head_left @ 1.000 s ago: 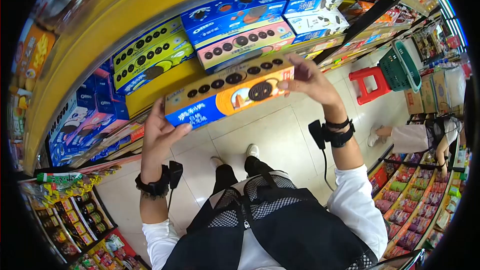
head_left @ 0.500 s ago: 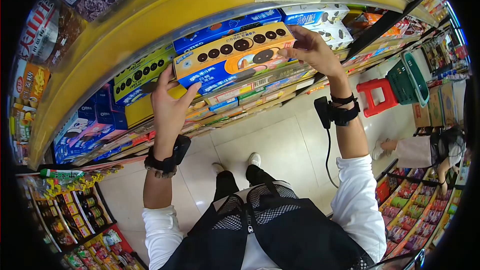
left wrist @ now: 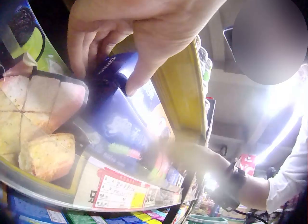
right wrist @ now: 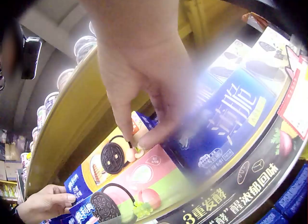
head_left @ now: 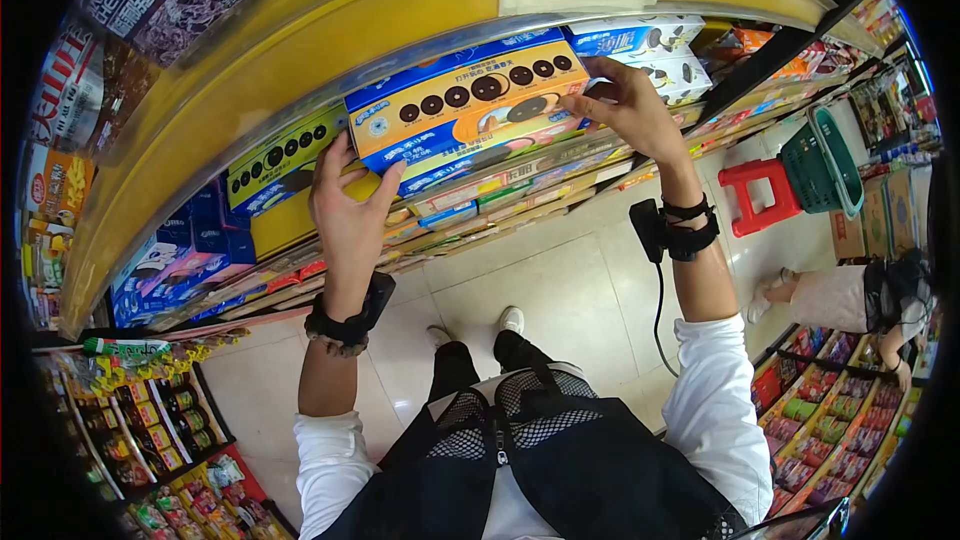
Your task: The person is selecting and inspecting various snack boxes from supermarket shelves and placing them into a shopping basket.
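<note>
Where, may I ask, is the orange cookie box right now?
Head view, upper centre: the orange cookie box is under the yellow shelf edge, left hand at its left end, right hand at its right.

Head: looked steeply down from above, wide, over both arms and the yellow shelf (head_left: pixel 300 35).
Left wrist: sat close beneath the left hand (left wrist: pixel 139 26), facing up along the shelf.
Right wrist: sat close beneath the right hand (right wrist: pixel 139 65), facing the shelf.
Shared: the cookie box (head_left: pixel 465 110) showed in all three.

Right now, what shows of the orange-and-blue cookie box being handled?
The cookie box is a long cardboard carton: yellow-orange top with a row of dark sandwich cookies, blue-and-orange front. It lies lengthwise on a pink box at the shelf front; the left hand grips its left end, the right hand its right.
</note>
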